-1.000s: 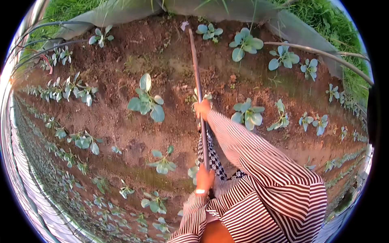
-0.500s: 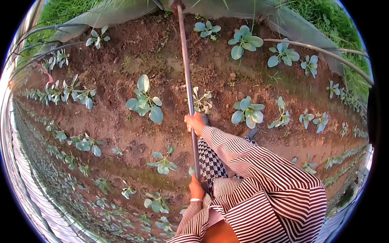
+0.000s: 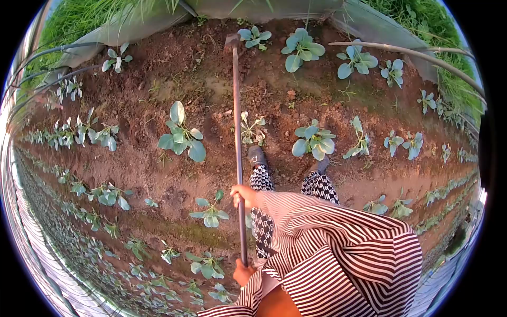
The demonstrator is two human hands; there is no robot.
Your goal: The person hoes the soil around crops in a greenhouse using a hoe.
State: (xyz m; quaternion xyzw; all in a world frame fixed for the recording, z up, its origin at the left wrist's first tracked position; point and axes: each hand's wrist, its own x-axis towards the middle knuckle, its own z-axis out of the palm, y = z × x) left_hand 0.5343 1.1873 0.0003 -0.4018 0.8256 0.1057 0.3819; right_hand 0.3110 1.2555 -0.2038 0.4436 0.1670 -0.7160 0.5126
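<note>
A long-handled hoe (image 3: 237, 116) stretches away from my body, its head (image 3: 232, 40) down on the brown soil near the far edge of the bed. My right hand (image 3: 244, 195) is wrapped round the middle of the handle. Lower down, close to my body, my left hand (image 3: 243, 273) grips the handle's near end. A wilted, pale plant (image 3: 252, 128) grows just right of the handle. Beside the hoe head stands a leafy green seedling (image 3: 254, 37). Another large-leaved plant (image 3: 181, 135) is to the left of the handle.
My shoes (image 3: 257, 156) stand on the soil, one right behind the wilted plant. Rows of seedlings (image 3: 314, 140) run left and right. Plastic sheeting (image 3: 264, 10) borders the far side, with grass beyond. A curved pole (image 3: 412, 52) arches at the right.
Both hands have drawn the hoe toward my body. Its head has come away from the plastic sheeting onto the soil. The view has shifted slightly, and both shoes now show.
</note>
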